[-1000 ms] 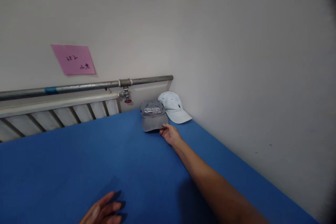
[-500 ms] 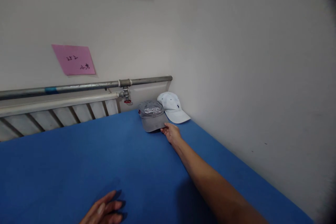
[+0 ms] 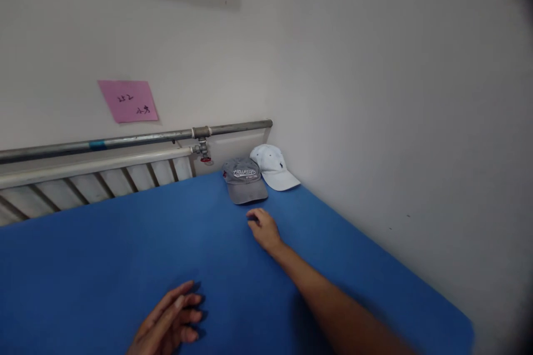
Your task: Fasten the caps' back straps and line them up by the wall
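Left hand [image 3: 169, 324] resting flat on the blue padded table [image 3: 104, 255], fingers loosely spread, holding nothing, likely bracing the lean forward. Right hand [image 3: 262, 228] stretched far ahead, fingers curled down onto the cloth, empty, just short of the grey baseball cap with white lettering [image 3: 245, 179]. Beside it, touching, the white baseball cap [image 3: 272, 166], both tucked into the wall corner, brims facing out.

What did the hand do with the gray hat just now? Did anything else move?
The right hand let go of the gray cap brim and pulled back toward the person; it is now apart from the cap, empty, over the blue surface. The gray cap stayed beside the white cap in the corner. The left hand stayed low on the blue surface, empty.
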### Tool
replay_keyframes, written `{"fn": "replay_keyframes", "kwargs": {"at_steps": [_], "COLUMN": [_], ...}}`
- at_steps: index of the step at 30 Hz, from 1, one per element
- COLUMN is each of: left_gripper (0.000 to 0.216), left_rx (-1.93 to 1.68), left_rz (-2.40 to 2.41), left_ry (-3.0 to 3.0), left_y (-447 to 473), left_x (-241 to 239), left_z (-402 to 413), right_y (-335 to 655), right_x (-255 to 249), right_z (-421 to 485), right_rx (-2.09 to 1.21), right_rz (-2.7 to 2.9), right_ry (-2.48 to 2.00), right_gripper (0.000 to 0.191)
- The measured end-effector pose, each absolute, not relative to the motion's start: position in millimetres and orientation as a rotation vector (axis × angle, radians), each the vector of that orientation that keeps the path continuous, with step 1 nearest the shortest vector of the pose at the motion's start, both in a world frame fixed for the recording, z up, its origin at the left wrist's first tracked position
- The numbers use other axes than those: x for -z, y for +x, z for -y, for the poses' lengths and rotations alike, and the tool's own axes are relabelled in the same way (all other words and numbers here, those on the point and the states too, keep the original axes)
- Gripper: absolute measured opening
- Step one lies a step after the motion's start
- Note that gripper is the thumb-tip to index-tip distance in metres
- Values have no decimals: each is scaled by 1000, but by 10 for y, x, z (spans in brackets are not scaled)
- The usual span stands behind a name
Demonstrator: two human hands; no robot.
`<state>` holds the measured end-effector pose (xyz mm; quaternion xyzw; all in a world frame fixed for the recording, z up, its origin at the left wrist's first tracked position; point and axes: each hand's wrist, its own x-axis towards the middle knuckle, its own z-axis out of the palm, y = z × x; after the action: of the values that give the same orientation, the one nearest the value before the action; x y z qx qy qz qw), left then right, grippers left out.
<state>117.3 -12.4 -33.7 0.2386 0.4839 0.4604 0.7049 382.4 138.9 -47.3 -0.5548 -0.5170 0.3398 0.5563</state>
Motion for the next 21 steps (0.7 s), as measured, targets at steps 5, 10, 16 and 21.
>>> {"fn": "replay_keyframes", "kwargs": {"at_steps": [5, 10, 16, 21], "left_gripper": [58, 54, 54, 54], "left_rx": [-1033, -1086, -1159, -1254], "left_rz": [-1094, -1097, -1142, -1197], "left_ry": [598, 612, 547, 517], "left_y": [1171, 1114, 1103, 1172], "left_x": [246, 243, 285, 241], "left_z": [157, 227, 259, 312], "right_y": [3598, 3572, 3652, 3684], "right_x": [361, 316, 366, 380], "right_z": [-1423, -1506, -1580, -1615], "right_rx": [-669, -533, -468, -492], "right_rz": [1545, 1605, 1533, 1476], "right_ry": [-1339, -1441, -1538, -1552], "right_gripper": [21, 29, 34, 34]}}
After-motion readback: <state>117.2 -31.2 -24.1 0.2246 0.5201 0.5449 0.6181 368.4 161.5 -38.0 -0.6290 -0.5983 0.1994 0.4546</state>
